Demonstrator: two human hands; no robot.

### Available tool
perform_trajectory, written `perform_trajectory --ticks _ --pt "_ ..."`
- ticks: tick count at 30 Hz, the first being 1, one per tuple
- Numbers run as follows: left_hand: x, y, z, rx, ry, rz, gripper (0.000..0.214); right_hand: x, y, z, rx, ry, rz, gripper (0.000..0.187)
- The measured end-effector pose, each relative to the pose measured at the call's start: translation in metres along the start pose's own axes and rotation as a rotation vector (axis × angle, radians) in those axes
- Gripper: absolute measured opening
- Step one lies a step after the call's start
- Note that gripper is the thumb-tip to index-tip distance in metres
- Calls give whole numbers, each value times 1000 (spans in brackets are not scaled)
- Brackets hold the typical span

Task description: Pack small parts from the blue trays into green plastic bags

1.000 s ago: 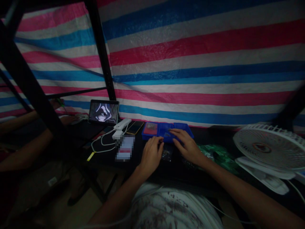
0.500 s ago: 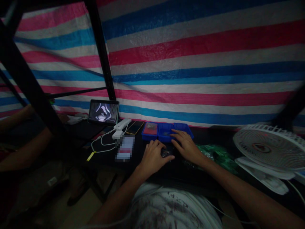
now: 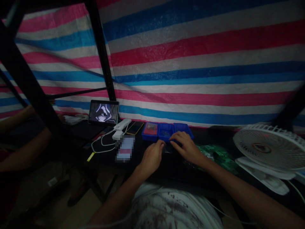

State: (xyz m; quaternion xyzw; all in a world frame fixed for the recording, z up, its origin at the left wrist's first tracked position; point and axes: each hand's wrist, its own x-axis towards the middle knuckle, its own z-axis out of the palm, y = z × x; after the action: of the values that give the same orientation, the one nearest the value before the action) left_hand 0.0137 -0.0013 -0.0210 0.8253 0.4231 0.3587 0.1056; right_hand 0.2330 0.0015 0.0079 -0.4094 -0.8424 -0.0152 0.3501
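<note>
My left hand (image 3: 152,156) is closed in a pinch just in front of the blue trays, at the edge of a small clear plastic bag (image 3: 168,149). To its right, my right hand (image 3: 184,144) hovers by the front of the middle blue tray (image 3: 165,139), fingers bent and a little apart, with nothing visible in them. Small dark bits lie in that tray, too small to name. The left blue tray (image 3: 143,136) holds a flat reddish piece. Behind my right hand stands the right blue tray (image 3: 188,129), partly covered.
Green plastic wrapping (image 3: 218,156) and a white clip fan (image 3: 262,149) are at the right. Leftward lie a dark phone (image 3: 135,128), a blurred-out phone (image 3: 125,149), a white power strip with cables (image 3: 122,124) and a tablet (image 3: 103,112). Another person's arm (image 3: 30,148) is at far left.
My left hand has closed from spread fingers into a pinch and turned slightly. My right hand's fingers have drawn back a little from the middle tray.
</note>
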Motion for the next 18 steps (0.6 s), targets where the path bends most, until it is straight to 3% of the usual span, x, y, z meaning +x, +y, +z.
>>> perform_trajectory --ticks 5,11,15,18 --pt "2 4 -2 -67 51 6 21 -1 -3 -1 54 -88 -62 19" --pt "4 4 -2 -180 88 -7 12 -3 0 0 111 -81 -55 20" --pt "3 5 -2 -143 70 -3 7 -4 1 2 129 -66 -52 26" --pt "3 7 -2 -113 68 14 8 -3 -1 1 106 -82 -53 16"
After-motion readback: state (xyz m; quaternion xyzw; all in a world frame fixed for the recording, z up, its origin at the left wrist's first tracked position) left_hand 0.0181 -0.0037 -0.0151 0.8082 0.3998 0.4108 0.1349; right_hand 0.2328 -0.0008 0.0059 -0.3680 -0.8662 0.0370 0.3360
